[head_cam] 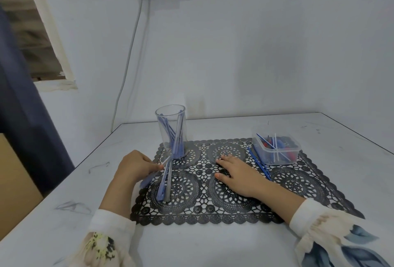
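Blue plastic sticks (163,185) are pinched in a loose bundle by the left hand (134,165), their lower ends on the black lace placemat (298,185) just before the clear cup (170,126). The right hand (241,178) lies flat on the placemat, fingers relaxed.

One wide-angle camera, worn on the person's head, looked forward and down across the desk (213,245) from close range, facing the wall (234,64) behind.
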The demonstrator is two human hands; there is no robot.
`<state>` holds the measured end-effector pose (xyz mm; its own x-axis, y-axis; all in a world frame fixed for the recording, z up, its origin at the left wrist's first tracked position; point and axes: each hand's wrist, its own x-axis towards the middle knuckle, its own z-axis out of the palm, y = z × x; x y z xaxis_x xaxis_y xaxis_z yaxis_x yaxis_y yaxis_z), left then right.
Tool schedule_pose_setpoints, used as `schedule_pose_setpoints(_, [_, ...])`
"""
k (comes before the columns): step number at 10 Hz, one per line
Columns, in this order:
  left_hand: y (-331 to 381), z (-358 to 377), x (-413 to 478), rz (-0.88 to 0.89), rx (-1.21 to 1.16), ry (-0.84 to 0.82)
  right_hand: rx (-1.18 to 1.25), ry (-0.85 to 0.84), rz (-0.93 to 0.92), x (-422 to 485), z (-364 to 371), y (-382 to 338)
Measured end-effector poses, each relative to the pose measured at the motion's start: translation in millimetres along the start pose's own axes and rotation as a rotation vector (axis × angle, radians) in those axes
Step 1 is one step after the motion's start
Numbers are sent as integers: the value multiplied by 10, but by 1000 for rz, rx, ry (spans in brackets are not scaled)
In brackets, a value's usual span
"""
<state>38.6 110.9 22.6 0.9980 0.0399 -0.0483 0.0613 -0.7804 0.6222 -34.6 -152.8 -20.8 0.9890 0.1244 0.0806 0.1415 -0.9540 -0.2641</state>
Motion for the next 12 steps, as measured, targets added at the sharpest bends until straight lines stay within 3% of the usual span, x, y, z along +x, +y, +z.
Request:
schedule_pose_setpoints(2, [-42, -8, 20, -91, -31, -3, 2, 0, -6, -17, -17, -16])
schedule_pose_setpoints(4, [31, 87, -16, -102, -117, -130, -3, -3, -5, -20, -19, -16])
schedule_pose_setpoints(12, [63, 160, -62, -8, -196, -225, -3, -7, 5, -12, -9, -14])
